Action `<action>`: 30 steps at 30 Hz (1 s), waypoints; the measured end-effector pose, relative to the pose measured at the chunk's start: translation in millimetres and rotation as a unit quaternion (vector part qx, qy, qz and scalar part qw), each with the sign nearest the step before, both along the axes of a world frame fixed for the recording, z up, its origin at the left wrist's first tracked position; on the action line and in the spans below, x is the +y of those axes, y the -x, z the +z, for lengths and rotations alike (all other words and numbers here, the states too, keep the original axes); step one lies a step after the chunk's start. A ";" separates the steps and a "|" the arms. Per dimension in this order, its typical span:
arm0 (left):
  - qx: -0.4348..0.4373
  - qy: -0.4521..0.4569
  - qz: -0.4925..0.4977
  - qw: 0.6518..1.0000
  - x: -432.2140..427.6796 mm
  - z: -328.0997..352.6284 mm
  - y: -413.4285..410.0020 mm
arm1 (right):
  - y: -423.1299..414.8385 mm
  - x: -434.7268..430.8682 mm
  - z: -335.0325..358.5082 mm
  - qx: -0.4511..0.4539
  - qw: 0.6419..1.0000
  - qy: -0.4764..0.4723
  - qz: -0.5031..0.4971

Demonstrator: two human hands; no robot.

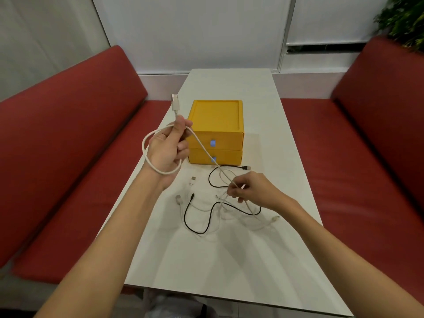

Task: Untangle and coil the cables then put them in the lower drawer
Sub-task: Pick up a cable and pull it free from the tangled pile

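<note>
1. where two bare forearms reach in from the bottom edge, they pass over a white table [229, 260] that runs lengthwise away from the viewer.
2. right hand [252, 190]: low over the cable tangle, right of centre. thumb and fingertips pinch a white usb cable [143, 146]; the remaining fingers are loosely curled.
3. tangle lies on the tabletop under and left of the right hand. a black cable [209, 179] loops through it, with one black plug [246, 167] lying near the foot of the box. several loose white cables [181, 206] are mixed in, faint against the white top; i cannot tell how many.
4. left hand [168, 149]: raised above the table's left side, in front of the box's left corner. fingers are curled round the same white usb cable. one loop of it hangs round the back of the hand and the wrist. its usb-a plug [175, 103] stands upright above the fist.
5. from the left fist the cable slants down to the right hand's pinch, crossing in front of the drawer fronts.
6. yellow two-drawer box [215, 115]: mid-table, just beyond the tangle. upper drawer [229, 140] and lower drawer [229, 158] both pushed in flush, each with a blue tab at front centre.
7. red bench seats flank the table, left [68, 134] and right [367, 157].
8. far right corner: green plant [403, 19] above the bench back. pale wall panels behind.
</note>
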State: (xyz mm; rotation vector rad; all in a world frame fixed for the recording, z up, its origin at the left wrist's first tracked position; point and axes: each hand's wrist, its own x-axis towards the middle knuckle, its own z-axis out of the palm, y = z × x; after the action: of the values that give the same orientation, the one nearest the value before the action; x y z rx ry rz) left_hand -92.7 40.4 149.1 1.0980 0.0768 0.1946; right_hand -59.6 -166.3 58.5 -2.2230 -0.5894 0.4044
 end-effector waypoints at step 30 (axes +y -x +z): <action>0.212 -0.230 -0.062 0.948 -18.6 -73.8 9.3 | 9.4 4.1 12.8 0.134 0.948 -0.271 -0.103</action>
State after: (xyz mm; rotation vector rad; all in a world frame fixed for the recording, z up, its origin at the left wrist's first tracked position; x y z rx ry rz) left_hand -102.0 21.8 75.3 1.5938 0.3604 -0.1491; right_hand -69.0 -162.1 71.3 -1.6442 -0.2730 0.3742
